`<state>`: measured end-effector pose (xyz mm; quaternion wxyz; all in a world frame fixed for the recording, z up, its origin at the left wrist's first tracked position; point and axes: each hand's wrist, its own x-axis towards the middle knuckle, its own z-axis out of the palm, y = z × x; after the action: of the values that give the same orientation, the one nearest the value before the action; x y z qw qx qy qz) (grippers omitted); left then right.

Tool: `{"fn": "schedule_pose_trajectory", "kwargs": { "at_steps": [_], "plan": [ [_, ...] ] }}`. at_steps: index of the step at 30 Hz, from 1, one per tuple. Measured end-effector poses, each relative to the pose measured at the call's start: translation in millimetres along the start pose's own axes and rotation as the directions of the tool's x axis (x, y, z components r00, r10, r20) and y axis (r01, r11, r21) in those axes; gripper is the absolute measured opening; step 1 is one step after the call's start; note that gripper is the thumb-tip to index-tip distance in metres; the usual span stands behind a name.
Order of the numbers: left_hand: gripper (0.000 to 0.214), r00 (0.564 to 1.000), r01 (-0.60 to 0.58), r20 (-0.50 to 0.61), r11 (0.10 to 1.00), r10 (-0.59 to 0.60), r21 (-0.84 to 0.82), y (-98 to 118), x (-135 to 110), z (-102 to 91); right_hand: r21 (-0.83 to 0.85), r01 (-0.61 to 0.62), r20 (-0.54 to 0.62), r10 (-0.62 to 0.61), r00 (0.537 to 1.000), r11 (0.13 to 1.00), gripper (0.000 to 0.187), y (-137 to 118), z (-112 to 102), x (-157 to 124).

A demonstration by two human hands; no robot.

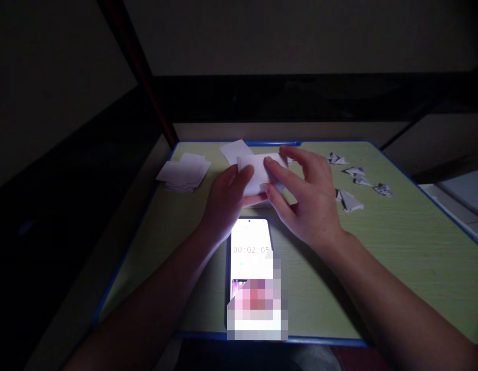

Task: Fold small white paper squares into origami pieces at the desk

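Note:
Between my two hands, above the middle of the table, is a piece of white paper (258, 172) that looks folded at its left edge. My left hand (227, 198) grips its left side, thumb on the face toward me and fingers behind and below. On the right side, my right hand (306, 193) has its thumb and index finger touching the paper's face, with another finger at the top right corner. A loose white sheet (235, 150) lies just behind the held paper. The underside of the held paper is hidden.
A small pile of white paper sheets (185, 172) lies at the left. Several folded paper pieces (351, 200) are scattered at the right. A lit phone (251, 237) showing a timer lies near the front of the blue-edged table (409, 268).

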<state>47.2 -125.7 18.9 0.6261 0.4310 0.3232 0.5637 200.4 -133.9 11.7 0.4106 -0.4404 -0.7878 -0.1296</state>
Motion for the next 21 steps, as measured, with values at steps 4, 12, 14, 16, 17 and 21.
{"fn": "schedule_pose_trajectory", "kwargs": {
  "at_steps": [4,12,14,16,17,21],
  "plan": [
    [0.03,0.995,0.006,-0.101,0.999,-0.01,-0.044,1.8,2.8,-1.4,-0.012,0.035,0.013,-0.034,0.999,0.999,0.033,-4.0,-0.3,0.4],
    [0.024,0.977,-0.017,-0.215,0.999,0.01,-0.031,2.7,5.7,-2.1,0.063,0.155,0.013,-0.156,0.988,0.986,0.021,-15.3,-4.5,1.0],
    [0.025,0.976,-0.002,-0.217,1.0,0.0,-0.01,1.9,4.7,-2.2,0.078,0.148,-0.008,-0.148,0.989,0.986,0.03,-16.3,-5.6,1.9],
    [0.024,0.978,0.001,-0.21,1.0,-0.003,-0.008,1.6,3.8,-2.2,0.054,0.117,-0.033,-0.115,0.993,0.992,0.045,-16.7,-5.4,2.7],
    [0.024,0.979,-0.005,-0.206,1.0,0.004,-0.008,1.4,3.7,-2.3,0.03,0.1,-0.045,-0.098,0.994,0.995,0.051,-16.7,-4.8,2.9],
    [0.023,0.975,-0.031,-0.22,0.999,0.039,0.043,-0.5,4.7,-3.6,-0.067,0.03,0.017,-0.029,0.999,0.997,0.058,-15.6,-1.3,2.7]
  ]
}}
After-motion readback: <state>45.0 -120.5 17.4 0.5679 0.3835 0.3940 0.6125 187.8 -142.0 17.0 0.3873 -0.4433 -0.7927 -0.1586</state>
